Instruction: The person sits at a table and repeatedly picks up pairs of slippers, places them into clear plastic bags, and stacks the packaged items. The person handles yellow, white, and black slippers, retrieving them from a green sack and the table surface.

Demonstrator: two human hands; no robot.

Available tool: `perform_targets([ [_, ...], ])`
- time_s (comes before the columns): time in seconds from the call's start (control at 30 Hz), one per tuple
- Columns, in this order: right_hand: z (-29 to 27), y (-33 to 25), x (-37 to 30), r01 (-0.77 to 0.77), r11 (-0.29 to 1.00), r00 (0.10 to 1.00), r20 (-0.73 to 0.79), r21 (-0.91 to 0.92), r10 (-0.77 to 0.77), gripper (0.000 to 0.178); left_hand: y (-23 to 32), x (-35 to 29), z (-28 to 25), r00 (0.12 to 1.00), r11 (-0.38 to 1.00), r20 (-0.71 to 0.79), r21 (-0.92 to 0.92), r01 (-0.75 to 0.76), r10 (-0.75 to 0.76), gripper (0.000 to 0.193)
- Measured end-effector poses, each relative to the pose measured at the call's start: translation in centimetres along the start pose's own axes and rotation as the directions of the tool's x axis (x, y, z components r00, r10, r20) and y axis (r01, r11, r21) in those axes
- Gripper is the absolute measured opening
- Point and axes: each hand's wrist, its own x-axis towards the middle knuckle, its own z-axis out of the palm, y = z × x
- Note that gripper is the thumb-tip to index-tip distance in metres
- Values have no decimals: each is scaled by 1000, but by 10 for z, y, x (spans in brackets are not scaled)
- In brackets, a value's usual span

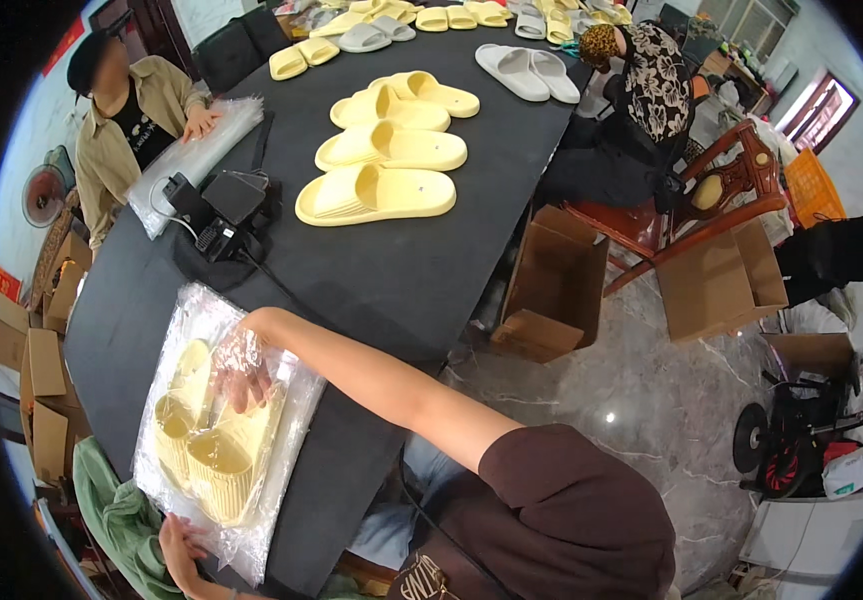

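A pair of yellow slide slippers [219, 465] lies in a clear plastic bag [296, 400] at the table's near left. My right hand [239, 368] reaches over the bag's far end. Its fingers bend down onto the heel part of one slipper and show through shiny film; the thumb is hard to make out. At the bag's near end, my left hand [181, 548] has its fingers curled at the plastic edge. Folds and glare in the film blur parts of the slippers.
Several yellow slippers [376, 195] stand on the dark table [371, 275], with grey slippers [528, 72] beyond. A black device [226, 215] with a cable sits near stacked plastic bags [196, 160] under a person's hand [201, 120]. Cardboard boxes [551, 285] stand on the floor to the right.
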Motion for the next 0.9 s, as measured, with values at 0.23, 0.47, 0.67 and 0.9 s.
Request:
perform_targets([
  [0.23,-27,19,10,-74,980,996,67,183,63,57,-1,-45,39,962,865,223,-438,245,-159,85],
  [0.47,-5,8,0,-84,993,996,-30,82,87,62,-12,-66,55,795,799,-86,118,-590,600,43],
  [0.67,-2,-4,-7,-22,999,999,-32,-45,21,56,51,-66,66,958,986,-281,137,96,-55,41],
  [0.9,-6,3,15,-180,972,983,-50,-152,174,46,8,-53,63,916,919,-86,0,-394,393,48],
])
